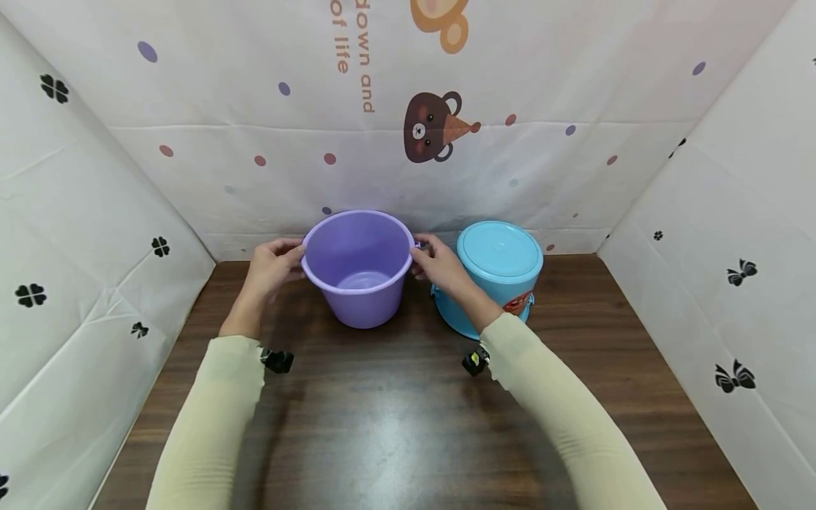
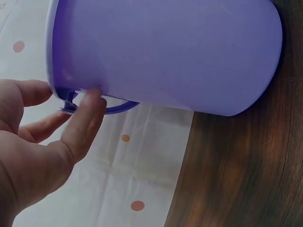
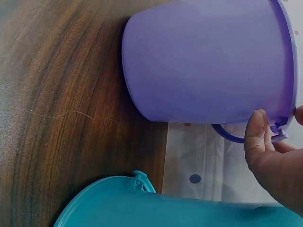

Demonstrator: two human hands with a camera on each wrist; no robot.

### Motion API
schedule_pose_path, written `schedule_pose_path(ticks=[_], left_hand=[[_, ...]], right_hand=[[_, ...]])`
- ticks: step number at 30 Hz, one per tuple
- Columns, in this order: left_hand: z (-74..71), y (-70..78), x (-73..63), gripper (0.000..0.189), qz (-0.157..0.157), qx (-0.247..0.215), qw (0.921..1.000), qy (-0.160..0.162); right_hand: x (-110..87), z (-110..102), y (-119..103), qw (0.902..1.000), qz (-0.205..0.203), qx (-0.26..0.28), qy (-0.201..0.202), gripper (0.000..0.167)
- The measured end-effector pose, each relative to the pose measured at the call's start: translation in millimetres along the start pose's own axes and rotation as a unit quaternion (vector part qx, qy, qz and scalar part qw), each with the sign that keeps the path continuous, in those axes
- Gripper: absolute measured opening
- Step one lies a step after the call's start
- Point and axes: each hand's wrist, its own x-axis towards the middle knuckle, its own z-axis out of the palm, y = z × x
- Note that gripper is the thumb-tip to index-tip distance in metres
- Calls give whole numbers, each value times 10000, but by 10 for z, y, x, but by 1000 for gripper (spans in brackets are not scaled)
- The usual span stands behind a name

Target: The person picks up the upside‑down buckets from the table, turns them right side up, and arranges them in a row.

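A purple bucket [image 1: 362, 301] with a hollow, open top stands near the back edge of the table. My left hand [image 1: 273, 265] grips its rim on the left, the thumb at the lip and fingers against the outer wall. On the opposite side my right hand [image 1: 440, 263] pinches the rim beside the handle lug. The bucket's purple handle [image 3: 228, 135] hangs behind it, as both wrist views show. Right of it a light blue bucket [image 1: 500, 273] rests upside down, its wide rim on the table. My right forearm passes in front of this blue bucket.
The dark wooden table [image 1: 376, 425] extends toward me. A white printed sheet [image 1: 542, 170] rises close behind both buckets, and similar patterned sheets stand at the left and right sides. The blue bucket carries a red label [image 1: 517, 303].
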Motion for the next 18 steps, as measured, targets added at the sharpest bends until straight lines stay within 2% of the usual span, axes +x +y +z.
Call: schedule_pose_path(ticks=[7,10,12,15,18], left_hand=[[-17,32,-42,47,57,236,9997,3],[-41,60,-96,46,261,682,9973,101],[-60,75,-135,46,460,1088,9928,207],[-77,110,-196,44,813,1760,9799,462],[-69,159,-249,42,1011,1993,9727,620]], right_hand=[[-60,-18,-15,10000,40,-17,56,56],[-100,-23,-31,10000,15,-29,6,60],[-131,-28,-41,10000,-24,-15,-46,62],[-175,-43,-45,9999,-80,71,-103,62],[-229,-72,-55,9998,-100,108,-134,62]])
